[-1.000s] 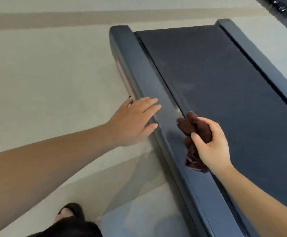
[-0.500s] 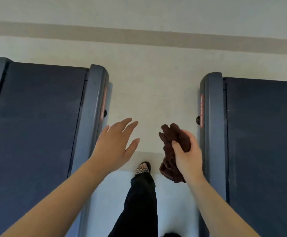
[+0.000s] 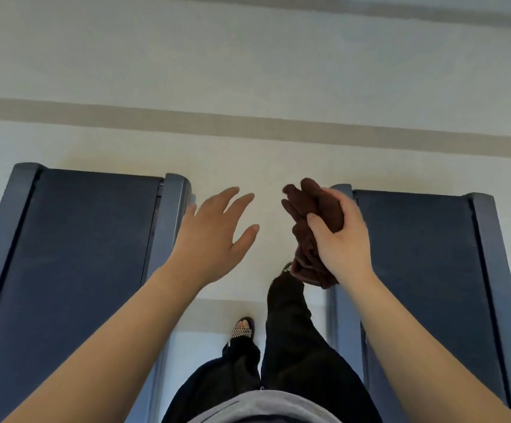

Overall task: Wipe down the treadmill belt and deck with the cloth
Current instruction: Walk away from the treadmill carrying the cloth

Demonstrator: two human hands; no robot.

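You stand between left treadmill (image 3: 80,254) and right treadmill (image 3: 415,270). Right grip (image 3: 339,239) clutches bunched cloth (image 3: 312,203), held in air beside right treadmill rail. Left grip (image 3: 214,236) spread loose, holding nothing.

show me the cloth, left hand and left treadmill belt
cloth (image 3: 321,203), head view, bunched top part
left hand (image 3: 214,238), head view, back of hand
left treadmill belt (image 3: 80,254), head view, bare middle

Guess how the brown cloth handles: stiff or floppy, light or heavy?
Likely floppy: the brown cloth bunches into folds in the right hand, and its lower end droops below the palm. Probably light for its bulk: that hand alone holds it in mid-air. Slip is hard to judge; the weave is blurred.
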